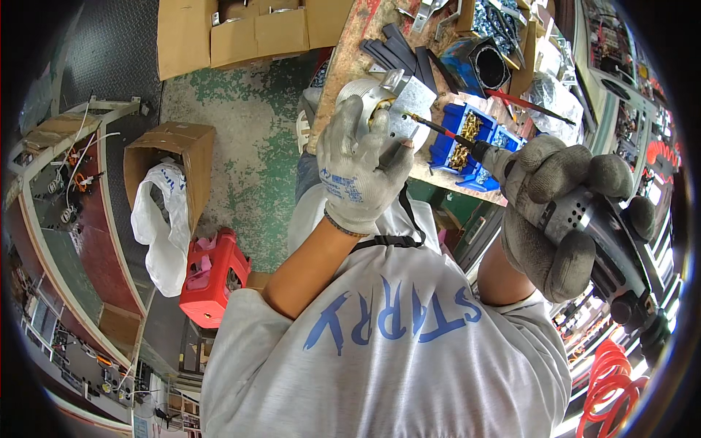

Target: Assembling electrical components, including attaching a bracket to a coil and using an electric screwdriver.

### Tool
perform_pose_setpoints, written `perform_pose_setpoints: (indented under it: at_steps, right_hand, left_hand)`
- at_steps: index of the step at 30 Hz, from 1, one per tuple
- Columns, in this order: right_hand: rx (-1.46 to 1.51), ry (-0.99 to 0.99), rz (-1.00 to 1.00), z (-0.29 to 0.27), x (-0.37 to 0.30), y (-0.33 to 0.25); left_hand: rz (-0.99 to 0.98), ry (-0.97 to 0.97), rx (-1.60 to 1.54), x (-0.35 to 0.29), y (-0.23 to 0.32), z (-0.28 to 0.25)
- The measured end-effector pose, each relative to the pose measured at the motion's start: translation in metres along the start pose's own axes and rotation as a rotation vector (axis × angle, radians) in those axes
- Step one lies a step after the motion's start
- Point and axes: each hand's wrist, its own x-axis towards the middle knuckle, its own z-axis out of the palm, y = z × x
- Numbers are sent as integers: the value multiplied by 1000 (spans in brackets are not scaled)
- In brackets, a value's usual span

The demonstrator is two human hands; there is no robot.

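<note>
My right hand (pixel 562 208), in a grey work glove, is wrapped round a black and grey power screwdriver (pixel 577 219). Its long bit (pixel 442 130), with a red sleeve, reaches left to the flat plate face of a round silvery metal part (pixel 418 102) at the bench edge. My left hand (pixel 358 157), gloved in white, grips that part from the near side, thumb and fingers at its face. A brass-coloured piece shows between the fingers; its exact shape is partly hidden. Beside the part stands a blue bin (pixel 447 139) of brass-coloured screws (pixel 467 139).
Black strips (pixel 398 51) and a blue dark-mouthed container (pixel 478 64) lie on the worn workbench (pixel 350 62), near a box of small fasteners (pixel 493 29). Left on the floor are a cardboard box (pixel 197 160), a white bag (pixel 161 226) and a red stool (pixel 212 292).
</note>
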Motion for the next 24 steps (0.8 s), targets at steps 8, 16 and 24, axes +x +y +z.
perform_pose_setpoints:
  at_steps: [8, 16, 24]
  right_hand:
    - [17, 20, 18, 2, 1, 1]
    - [51, 53, -99, 8, 6, 9]
    - [-195, -103, -118, 11, 18, 9]
  left_hand:
    - [-26, 14, -26, -1, 0, 0]
    - [-31, 5, -29, -2, -2, 0]
    - [-118, -8, -132, -7, 0, -7]
